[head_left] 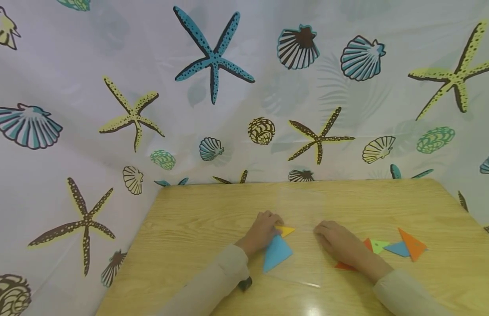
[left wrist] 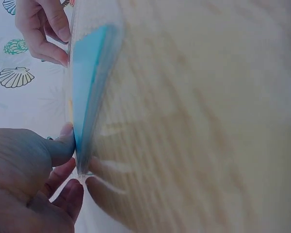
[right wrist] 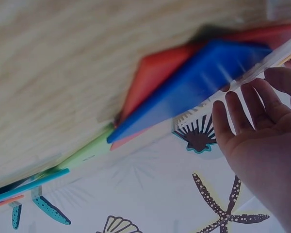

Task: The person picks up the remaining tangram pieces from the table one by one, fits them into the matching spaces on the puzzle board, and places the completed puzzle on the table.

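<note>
My left hand [head_left: 262, 232] bends over the left end of a yellow triangle [head_left: 286, 231], thumb and fingertips on either side of it. Its near side borders a larger light blue triangle [head_left: 278, 256], which lies flat just below the hand. In the left wrist view the light blue triangle [left wrist: 87, 82] hides most of the yellow one, and the thumb tip is right at its edge. Both pieces lie on a clear sheet [head_left: 307, 267]. My right hand [head_left: 337, 240] rests by the sheet's right edge with loosely bent fingers, holding nothing, as the right wrist view confirms.
Right of the sheet, partly under my right forearm, lie a red piece [head_left: 344, 266], a dark blue triangle [right wrist: 189, 92], a light green piece [head_left: 378, 245], a blue piece [head_left: 398, 249] and an orange triangle [head_left: 413, 245]. A shell-patterned curtain [head_left: 244, 92] hangs behind the wooden table [head_left: 189, 228].
</note>
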Demonstrator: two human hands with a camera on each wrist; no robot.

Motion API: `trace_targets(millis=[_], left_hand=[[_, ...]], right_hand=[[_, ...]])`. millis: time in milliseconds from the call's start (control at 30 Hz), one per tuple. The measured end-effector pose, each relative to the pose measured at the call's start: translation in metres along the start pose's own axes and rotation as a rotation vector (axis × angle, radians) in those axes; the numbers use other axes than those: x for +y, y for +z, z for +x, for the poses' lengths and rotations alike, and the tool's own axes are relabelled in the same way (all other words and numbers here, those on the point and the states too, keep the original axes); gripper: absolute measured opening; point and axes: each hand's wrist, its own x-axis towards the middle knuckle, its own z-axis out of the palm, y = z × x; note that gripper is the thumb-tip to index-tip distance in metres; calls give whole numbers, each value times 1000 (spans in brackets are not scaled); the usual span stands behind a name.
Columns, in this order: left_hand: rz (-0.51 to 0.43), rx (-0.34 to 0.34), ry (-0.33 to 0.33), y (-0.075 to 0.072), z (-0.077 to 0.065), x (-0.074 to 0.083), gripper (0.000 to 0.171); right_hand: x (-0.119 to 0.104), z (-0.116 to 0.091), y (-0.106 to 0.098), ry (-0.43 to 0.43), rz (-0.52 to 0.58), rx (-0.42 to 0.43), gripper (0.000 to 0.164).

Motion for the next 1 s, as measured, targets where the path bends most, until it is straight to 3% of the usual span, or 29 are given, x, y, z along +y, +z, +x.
trace_targets(millis=[200,433,733,1000], left_hand=[[5,-84,30,-1,-1,-3,24],[53,-147,17,-6,-9,0,25],[25,-120,37,-13,-21,-2,26],[-43,-106,22,-11,-22,-9,23]], right_hand=[[1,3,2,-68,-7,53,17],[-2,7,1,-43,17,-17,17],[-9,11,3,-52,31,-12,18],[-11,12,6,-41,25,-28,19]])
